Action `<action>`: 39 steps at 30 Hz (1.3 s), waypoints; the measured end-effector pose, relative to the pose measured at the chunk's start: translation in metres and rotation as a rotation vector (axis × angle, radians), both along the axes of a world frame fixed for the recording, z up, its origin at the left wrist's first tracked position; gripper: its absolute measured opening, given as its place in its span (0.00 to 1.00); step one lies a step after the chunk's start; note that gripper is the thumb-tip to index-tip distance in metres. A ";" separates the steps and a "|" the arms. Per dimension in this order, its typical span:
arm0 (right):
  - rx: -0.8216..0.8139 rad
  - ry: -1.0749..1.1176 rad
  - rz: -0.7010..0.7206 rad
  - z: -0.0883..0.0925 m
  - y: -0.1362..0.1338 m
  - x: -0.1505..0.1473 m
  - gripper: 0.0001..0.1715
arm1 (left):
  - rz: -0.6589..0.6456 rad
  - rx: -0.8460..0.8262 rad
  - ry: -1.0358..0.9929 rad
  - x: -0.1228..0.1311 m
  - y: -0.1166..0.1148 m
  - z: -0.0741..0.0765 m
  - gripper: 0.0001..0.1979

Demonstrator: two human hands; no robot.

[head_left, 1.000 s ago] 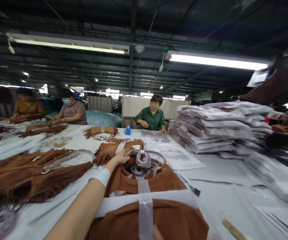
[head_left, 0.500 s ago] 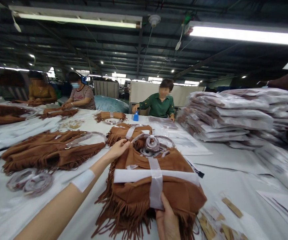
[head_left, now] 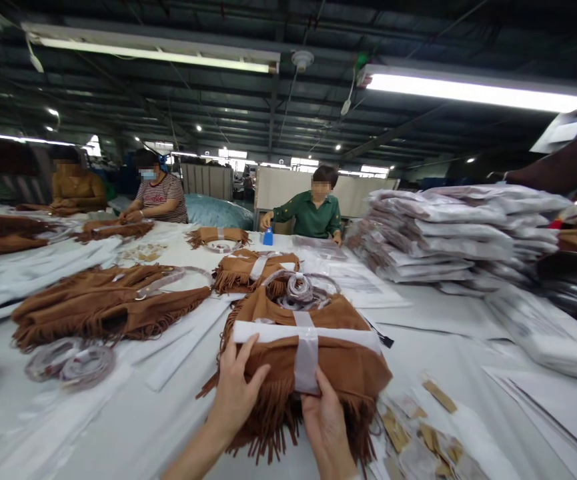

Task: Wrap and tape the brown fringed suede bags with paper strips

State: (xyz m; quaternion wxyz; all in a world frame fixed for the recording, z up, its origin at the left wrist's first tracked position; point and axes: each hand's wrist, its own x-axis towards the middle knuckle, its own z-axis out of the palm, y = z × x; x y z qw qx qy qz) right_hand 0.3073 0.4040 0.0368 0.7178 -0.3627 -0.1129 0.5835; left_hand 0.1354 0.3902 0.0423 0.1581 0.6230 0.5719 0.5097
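Note:
A folded brown fringed garment, bound with a cross of white and clear bands, lies on the white table right in front of me. A coil of wrapped strap rests on its far end. My left hand grips the garment's near left side, fingers spread over the fringe. My right hand holds the near edge beside the clear band, thumb on top.
More brown fringed garments and strap coils lie to the left, another bundle behind. A tall stack of bagged garments stands at right. Small paper tags lie near right. Three people work across the table.
My left hand has come back from the garment's far edge near the coil to its near left side. The camera has tilted down, and both hands now hold the near end.

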 end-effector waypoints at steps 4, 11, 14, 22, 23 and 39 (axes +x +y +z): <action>0.001 0.031 0.051 0.013 0.001 -0.010 0.30 | -0.079 0.021 0.056 -0.015 0.022 0.006 0.22; -0.217 -0.567 0.292 0.004 -0.070 0.034 0.26 | 0.143 0.094 0.353 -0.039 0.000 0.007 0.29; -0.197 -1.310 0.092 0.030 -0.082 0.070 0.34 | 0.145 0.195 0.520 -0.034 0.006 0.034 0.31; 0.277 -2.286 -0.205 0.081 0.031 0.098 0.20 | -0.001 -0.028 0.816 -0.011 0.054 0.057 0.20; 0.233 -2.309 -0.143 0.076 0.038 0.099 0.18 | -0.008 -0.047 0.820 -0.010 0.057 0.056 0.21; 0.219 -2.282 -0.066 0.050 0.045 0.104 0.13 | 0.008 -0.352 0.663 -0.007 0.076 0.035 0.21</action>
